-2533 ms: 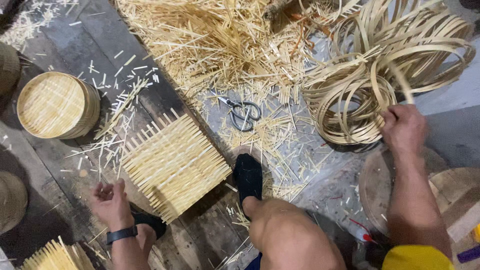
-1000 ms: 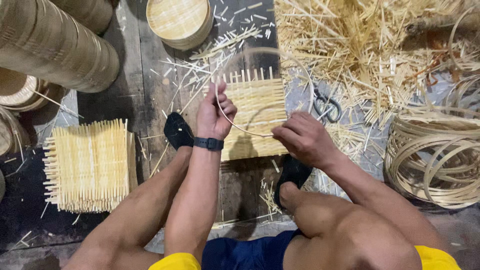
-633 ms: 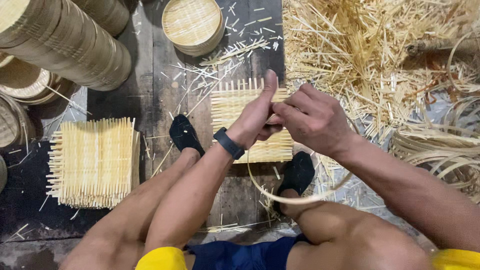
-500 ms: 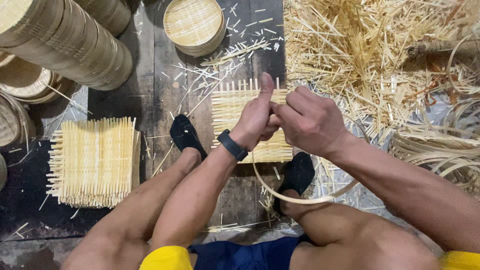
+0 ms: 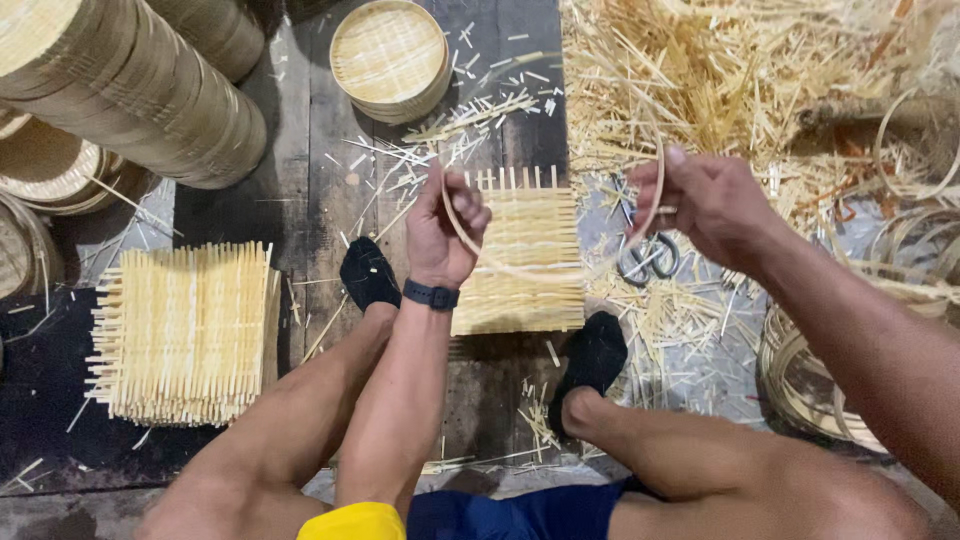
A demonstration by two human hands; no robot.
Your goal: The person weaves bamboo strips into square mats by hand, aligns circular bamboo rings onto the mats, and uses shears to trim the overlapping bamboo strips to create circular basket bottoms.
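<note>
Above the woven bamboo mat (image 5: 525,260) that lies on the dark floorboards, a thin bamboo strip (image 5: 545,270) hangs bent in a shallow loop between the two hands. The left hand (image 5: 445,235) pinches one end of it between thumb and curled fingers, over the mat's left edge; a black watch band sits on that wrist. The right hand (image 5: 705,205) is closed around the other end, just off the mat's right side, with the strip curving up past its fingertips.

Under the right hand, beside the mat, a pair of scissors (image 5: 648,258) lies among loose splinters. Two feet in black socks rest at the mat's near corners, one at the left (image 5: 368,272) and one at the lower right (image 5: 592,358).

Well to the left of the mat sits a stack of similar square mats (image 5: 185,330). Beyond the mat, at the top, is a round woven tray (image 5: 390,55), and to the upper left a stack of round bamboo rims (image 5: 130,80). A heap of bamboo shavings (image 5: 730,70) spreads to the mat's upper right, and coiled bamboo strips (image 5: 810,380) lie to its lower right.
</note>
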